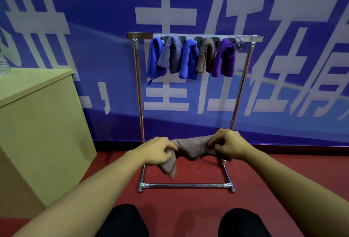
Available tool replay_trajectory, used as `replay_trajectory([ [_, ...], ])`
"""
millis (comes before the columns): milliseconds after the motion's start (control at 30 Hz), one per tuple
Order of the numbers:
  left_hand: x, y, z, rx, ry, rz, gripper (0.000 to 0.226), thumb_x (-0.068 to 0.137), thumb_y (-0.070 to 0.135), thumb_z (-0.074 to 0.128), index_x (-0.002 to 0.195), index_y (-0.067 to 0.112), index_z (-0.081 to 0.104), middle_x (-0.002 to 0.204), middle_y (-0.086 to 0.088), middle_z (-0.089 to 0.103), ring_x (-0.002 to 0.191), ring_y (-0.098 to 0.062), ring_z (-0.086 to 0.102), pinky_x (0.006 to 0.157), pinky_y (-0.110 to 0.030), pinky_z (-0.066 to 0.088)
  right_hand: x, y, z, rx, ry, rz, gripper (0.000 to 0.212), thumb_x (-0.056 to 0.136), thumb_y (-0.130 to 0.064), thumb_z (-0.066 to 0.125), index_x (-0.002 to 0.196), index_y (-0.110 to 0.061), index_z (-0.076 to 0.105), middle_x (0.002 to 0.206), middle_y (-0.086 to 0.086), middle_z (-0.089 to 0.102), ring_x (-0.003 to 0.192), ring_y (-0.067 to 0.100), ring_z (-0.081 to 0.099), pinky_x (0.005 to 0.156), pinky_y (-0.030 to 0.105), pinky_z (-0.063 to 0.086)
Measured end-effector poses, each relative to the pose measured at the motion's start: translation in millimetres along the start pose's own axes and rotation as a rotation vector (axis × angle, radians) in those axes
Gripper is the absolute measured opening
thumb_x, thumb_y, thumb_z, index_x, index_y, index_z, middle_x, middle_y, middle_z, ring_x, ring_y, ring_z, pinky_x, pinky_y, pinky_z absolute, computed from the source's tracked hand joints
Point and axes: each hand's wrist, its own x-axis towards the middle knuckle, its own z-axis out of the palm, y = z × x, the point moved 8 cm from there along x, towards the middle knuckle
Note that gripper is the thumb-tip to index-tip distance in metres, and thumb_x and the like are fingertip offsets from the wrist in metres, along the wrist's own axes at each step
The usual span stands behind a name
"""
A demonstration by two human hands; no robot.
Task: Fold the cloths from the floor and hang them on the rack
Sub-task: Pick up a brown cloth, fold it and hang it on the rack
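Grey-brown cloth (190,147) hangs stretched between both hands, left fingers (166,150) and right fingers (217,144) clenched on its ends, fold unfinished, while five folded cloths (190,57) already hang on the rack (138,85) beyond them.

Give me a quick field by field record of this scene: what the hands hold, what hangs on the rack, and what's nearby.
held item: grey-brown cloth, stretched between both hands
left hand: gripping the cloth's left end, a corner dangling below
right hand: pinching the cloth's right end
rack: chrome metal rack on the red floor
hung cloths, left to right: blue, grey, blue, brown, purple
nearby: beige cabinet at left
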Motion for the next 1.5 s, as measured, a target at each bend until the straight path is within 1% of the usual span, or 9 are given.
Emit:
replay_trajectory([
  [133,8.8,11.2,-8.9,-0.056,0.13,0.044,0.046,0.093,0.014,0.05,0.131,0.04,0.058,0.106,0.008,0.05,0.103,-0.017,0.057,0.091,-0.038,0.051,4.8,0.1,-0.5,0.074,0.007,-0.007,0.035,0.088,-0.008,0.058,0.097,-0.038,0.072,0.103,-0.02,0.053,0.098,0.007,0.059,0.087,0.023,0.049],
  [300,15.5,29.6,-9.7,-0.017,0.078,0.076,0.059,0.091,0.011,0.047,0.137,0.048,0.05,0.134,0.012,0.046,0.111,-0.017,0.057,0.089,-0.039,0.053,7.4,-8.6,2.5,0.057,-0.071,-0.05,0.056,0.085,0.001,0.046,0.126,-0.036,0.058,0.124,-0.007,0.051,0.111,0.017,0.054,0.092,0.036,0.049],
  [467,15.2,40.6,-6.8,0.35,-0.093,0.185,0.076,0.09,0.01,0.047,0.146,0.058,0.027,0.138,0.013,0.035,0.083,-0.017,0.054,0.059,-0.034,0.043,2.1,-4.7,3.5,-0.246,-0.121,-0.177,0.059,0.089,-0.008,0.054,0.133,-0.046,0.043,0.129,-0.014,0.051,0.104,0.015,0.045,0.083,0.035,0.048],
  [567,16.2,47.2,-9.8,0.521,-0.086,0.285,0.086,0.09,0.012,0.055,0.148,0.059,0.011,0.14,0.006,0.034,0.074,-0.02,0.054,0.05,-0.036,0.045,-2.0,-5.9,-8.3,-0.391,-0.059,-0.222,0.054,0.086,-0.008,0.063,0.126,-0.039,0.043,0.121,-0.015,0.058,0.095,0.013,0.039,0.078,0.028,0.033],
  [633,18.4,51.0,-10.2,0.553,-0.094,0.308,0.09,0.091,0.013,0.057,0.148,0.06,0.005,0.138,0.005,0.034,0.069,-0.02,0.053,0.048,-0.036,0.044,-2.3,-4.2,-17.3,-0.372,-0.016,-0.199,0.051,0.085,-0.007,0.066,0.124,-0.033,0.045,0.118,-0.011,0.058,0.1,0.016,0.043,0.079,0.031,0.041],
  [967,51.1,64.5,-24.4,0.092,-0.004,0.022,0.076,0.087,0.019,0.055,0.15,0.049,0.024,0.114,0.005,0.047,0.09,-0.022,0.06,0.078,-0.048,0.055,6.9,15.5,-17.7,-0.052,-0.05,-0.157,0.077,0.085,0.002,0.051,0.148,-0.039,0.037,0.128,-0.006,0.052,0.105,0.017,0.046,0.089,0.03,0.043],
  [1200,79.4,97.6,-46.1,-0.109,0.132,0.004,0.072,0.088,0.03,0.055,0.154,0.039,0.027,0.135,0.003,0.048,0.12,-0.024,0.056,0.099,-0.045,0.05,14.9,36.8,-55.5,0.319,0.119,0.003,0.06,0.084,-0.007,0.054,0.139,-0.03,0.055,0.135,-0.01,0.059,0.123,0.008,0.056,0.102,0.022,0.043],
  [1367,106.2,132.1,-82.2,-0.094,0.282,0.062,0.061,0.096,0.036,0.05,0.153,0.036,0.03,0.146,0.002,0.046,0.132,-0.024,0.049,0.106,-0.045,0.044,16.8,48.0,-113.9,0.315,0.338,0.007,0.042,0.092,-0.017,0.059,0.133,-0.028,0.061,0.122,-0.013,0.065,0.11,0.007,0.06,0.093,0.019,0.043],
  [1500,130.3,163.2,-114.9,-0.209,0.428,0.103,0.051,0.103,0.022,0.049,0.152,0.03,0.038,0.151,-0.001,0.048,0.137,-0.022,0.046,0.11,-0.037,0.04,21.8,61.8,-157.8,0.239,0.437,0.014,0.044,0.093,-0.011,0.058,0.134,-0.029,0.059,0.124,-0.011,0.062,0.111,0.014,0.059,0.094,0.032,0.048],
])
